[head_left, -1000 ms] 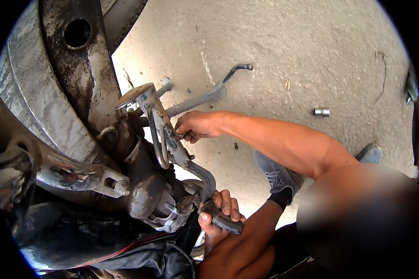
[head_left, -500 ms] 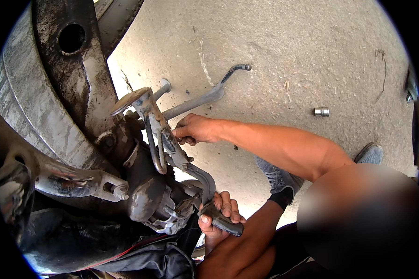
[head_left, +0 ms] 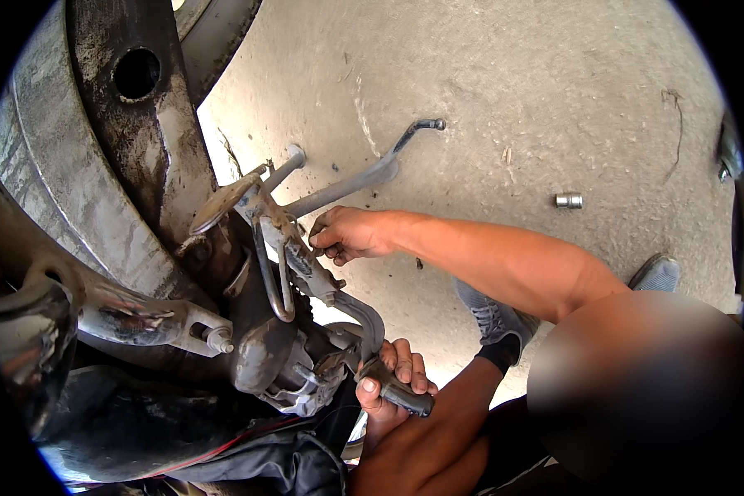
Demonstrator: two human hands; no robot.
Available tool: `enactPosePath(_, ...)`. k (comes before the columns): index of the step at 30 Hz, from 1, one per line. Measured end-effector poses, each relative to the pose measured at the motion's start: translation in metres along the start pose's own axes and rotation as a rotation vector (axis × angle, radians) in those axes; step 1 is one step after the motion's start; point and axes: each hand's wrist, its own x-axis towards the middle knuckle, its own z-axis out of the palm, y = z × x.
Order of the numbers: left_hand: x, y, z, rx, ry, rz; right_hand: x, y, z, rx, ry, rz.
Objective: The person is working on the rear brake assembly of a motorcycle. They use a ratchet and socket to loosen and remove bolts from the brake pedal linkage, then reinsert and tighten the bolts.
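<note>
A grimy metal footrest bracket [head_left: 293,256] hangs slantwise against the underside of a motorcycle. It carries an oval plate [head_left: 227,198] at its upper end and a bent loop of rod along its side. My left hand [head_left: 395,376] is closed around the black rubber footpeg [head_left: 405,399] at the bracket's lower end, thumb on the near side. Just right of the bracket's middle, my right hand [head_left: 347,236] is closed with thumb and fingertips pinched together. What lies in that pinch, if anything, is too small to make out.
Behind the bracket, a grey stand [head_left: 343,190] with a bent black tip reaches over the concrete. A silver socket [head_left: 569,201] lies on the ground to the right. The dirty swingarm [head_left: 132,124] and wheel fill the left. My shoe [head_left: 492,314] is below my right forearm.
The bracket's upper end and oval plate have tilted a little. My right fingertips, partly behind the bracket before, now show more fully beside it. My left hand keeps its grip on the footpeg.
</note>
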Motion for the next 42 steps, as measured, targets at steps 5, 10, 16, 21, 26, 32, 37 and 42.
enactPosePath(5,0.000,0.000,0.004,0.015,0.022,0.000,-0.003,-0.005,0.006,-0.107,0.047,-0.016)
enactPosePath(10,0.000,0.001,0.007,0.037,0.066,0.026,-0.010,-0.009,0.006,-0.168,0.046,-0.015)
enactPosePath(16,-0.001,0.002,0.010,0.020,0.111,0.030,-0.014,-0.006,0.005,-0.126,0.046,0.004)
enactPosePath(21,-0.003,0.000,0.012,0.007,0.133,0.040,-0.011,-0.007,0.010,-0.106,0.104,-0.045)
enactPosePath(26,-0.003,0.001,0.013,0.001,0.135,0.035,-0.007,-0.002,0.008,-0.075,0.115,-0.029)
enactPosePath(32,-0.002,0.001,0.011,0.005,0.123,0.033,-0.004,-0.002,0.011,-0.077,0.103,0.017)
enactPosePath(37,-0.001,0.002,0.012,0.023,0.118,0.034,-0.006,-0.008,0.017,0.063,0.113,0.067)
enactPosePath(42,-0.001,0.001,0.011,0.032,0.112,0.031,0.004,0.003,0.001,0.131,0.067,0.043)
